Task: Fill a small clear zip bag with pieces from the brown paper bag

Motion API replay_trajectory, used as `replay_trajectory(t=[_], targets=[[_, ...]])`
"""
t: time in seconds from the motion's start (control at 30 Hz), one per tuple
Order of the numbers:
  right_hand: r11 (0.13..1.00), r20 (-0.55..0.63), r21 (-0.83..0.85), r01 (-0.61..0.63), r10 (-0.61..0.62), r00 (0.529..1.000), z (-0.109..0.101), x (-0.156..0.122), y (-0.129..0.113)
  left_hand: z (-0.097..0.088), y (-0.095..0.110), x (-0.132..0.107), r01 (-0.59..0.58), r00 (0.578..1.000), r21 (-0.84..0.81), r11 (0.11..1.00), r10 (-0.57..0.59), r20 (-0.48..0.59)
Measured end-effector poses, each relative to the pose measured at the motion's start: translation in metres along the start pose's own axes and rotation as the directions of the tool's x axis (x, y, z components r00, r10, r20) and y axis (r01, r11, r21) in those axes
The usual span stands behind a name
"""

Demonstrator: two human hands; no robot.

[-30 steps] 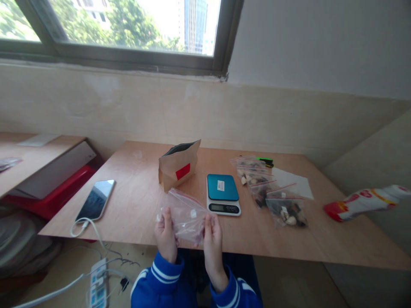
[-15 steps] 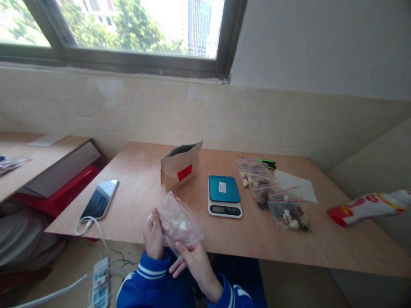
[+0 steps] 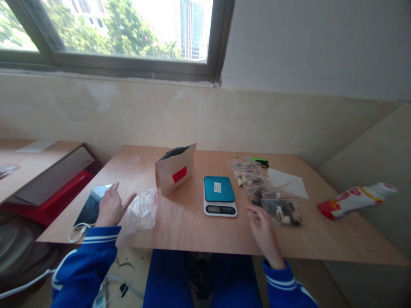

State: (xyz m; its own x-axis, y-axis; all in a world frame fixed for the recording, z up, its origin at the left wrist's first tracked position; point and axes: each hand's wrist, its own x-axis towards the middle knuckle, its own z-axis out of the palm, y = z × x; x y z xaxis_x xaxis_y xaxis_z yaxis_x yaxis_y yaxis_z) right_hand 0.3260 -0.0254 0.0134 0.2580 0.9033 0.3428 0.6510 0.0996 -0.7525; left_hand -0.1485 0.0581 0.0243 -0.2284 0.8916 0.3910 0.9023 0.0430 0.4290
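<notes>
An empty clear zip bag [image 3: 141, 210] lies crumpled on the wooden table [image 3: 192, 226] near its front left edge. My left hand [image 3: 111, 207] rests just left of it with fingers spread, over the corner of a phone [image 3: 91, 206]. It holds nothing. My right hand [image 3: 262, 229] hovers open over the table at the right, its fingertips close to the nearest of several filled zip bags [image 3: 280, 209]. Between my hands stands a small scale [image 3: 220, 196] with a teal top. An open brown paper pouch [image 3: 175, 167] with a red label stands behind.
A white sheet [image 3: 287, 182] and a green marker [image 3: 261, 161] lie behind the filled bags. A red and white packet [image 3: 355, 199] lies at the far right. A red bin [image 3: 48, 192] and a second desk [image 3: 28, 160] stand at the left. A power strip and cables are on the floor.
Both hands let go of the empty zip bag, which now lies on the table at the left. My left hand moved left toward the phone and my right hand moved right toward the filled bags.
</notes>
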Motion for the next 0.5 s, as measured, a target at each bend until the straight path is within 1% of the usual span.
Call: replay_trajectory(t=[0.03,0.07,0.13,0.17,0.2,0.27,0.33,0.43,0.5], targets=[[0.985,-0.093,-0.168,0.041,-0.057,0.994,-0.009,0.010,0.016,0.003,0.004,-0.009,-0.048,0.999,0.048,0.998,0.048,0.005],[0.948,-0.157,-0.318,0.028,-0.081,0.984,-0.016,0.018,0.030,0.008,0.009,-0.020,-0.101,0.994,0.084,0.991,0.097,0.048],[0.846,-0.240,-0.529,-0.070,-0.070,0.968,-0.024,0.028,0.052,0.020,0.019,-0.045,-0.161,0.967,0.089,0.983,0.139,0.212],[0.799,-0.261,-0.589,-0.122,-0.046,0.964,-0.025,0.030,0.060,0.027,0.024,-0.057,-0.171,0.942,0.097,0.980,0.133,0.308],[0.763,-0.272,-0.626,-0.163,-0.018,0.962,-0.026,0.032,0.066,0.034,0.027,-0.067,-0.134,0.928,0.137,0.981,0.076,0.366],[0.729,-0.270,-0.653,-0.203,0.027,0.963,-0.027,0.033,0.074,0.045,0.031,-0.080,-0.063,0.914,0.213,0.975,-0.029,0.406],[0.738,-0.250,-0.643,-0.203,0.048,0.967,-0.031,0.033,0.080,0.048,0.032,-0.084,-0.030,0.908,0.237,0.971,-0.073,0.413],[0.777,-0.233,-0.593,-0.210,0.084,0.969,-0.045,0.036,0.086,0.041,0.036,-0.083,-0.012,0.911,0.186,0.982,-0.066,0.407],[0.800,-0.258,-0.549,-0.243,0.115,0.959,-0.059,0.038,0.086,0.030,0.047,-0.085,0.018,0.931,0.085,0.996,-0.048,0.361]])
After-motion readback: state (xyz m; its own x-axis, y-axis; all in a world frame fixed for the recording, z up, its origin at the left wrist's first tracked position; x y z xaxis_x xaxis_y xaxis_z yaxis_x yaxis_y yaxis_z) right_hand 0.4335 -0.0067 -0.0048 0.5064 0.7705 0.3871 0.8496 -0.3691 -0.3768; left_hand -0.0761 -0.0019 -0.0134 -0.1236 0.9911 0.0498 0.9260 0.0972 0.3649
